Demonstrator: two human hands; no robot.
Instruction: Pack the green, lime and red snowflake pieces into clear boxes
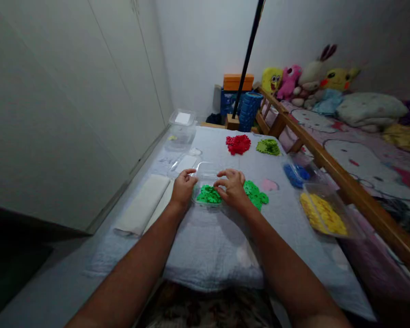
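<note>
A clear plastic container (205, 167) sits in front of me, with a heap of green flat pieces (208, 194) at its near end. My left hand (183, 187) grips the container's left rim between thumb and fingers. Over its right side is my right hand (233, 186), thumb and forefinger pinched close together just above the green heap. Whatever is between those fingertips is too small to make out. More green pieces (258, 195) lie loose on the cloth beside my right hand, partly hidden by it.
Red pieces (238, 144) and olive-green pieces (268, 146) lie in piles farther back. Containers of blue pieces (295, 175) and yellow pieces (323, 214) stand at right, by a wooden bed rail (314, 135). Folded cloth (143, 205) and a lidded container (181, 136) are at left.
</note>
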